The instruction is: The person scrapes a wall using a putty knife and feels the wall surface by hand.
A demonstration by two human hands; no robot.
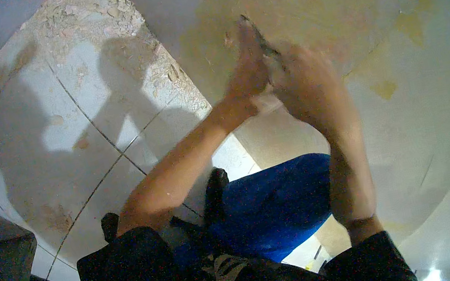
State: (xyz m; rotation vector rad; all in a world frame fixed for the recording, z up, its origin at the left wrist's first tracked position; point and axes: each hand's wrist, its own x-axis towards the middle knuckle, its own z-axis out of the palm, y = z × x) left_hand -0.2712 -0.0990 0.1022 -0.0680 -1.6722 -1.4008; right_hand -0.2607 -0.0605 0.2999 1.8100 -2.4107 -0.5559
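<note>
Both of my hands meet in front of a wall (406, 117) with patchy yellowish-brown stains. My right hand (308, 76) is closed around a dark, thin tool (262, 39), perhaps a scraper or putty knife; motion blur hides its exact kind. Close beside it, my left hand (250, 68) lies along the tool's left side near its far end. Whether its fingers grip the tool or only rest against it cannot be made out. Roughened, lighter marks show on the wall around the hands.
Flakes and crumbs of scraped coating (107, 8) lie along the foot of the wall on the white tiled floor (89, 164). A dark grey object (3, 265) stands at the left edge. Shadows cover much of the floor.
</note>
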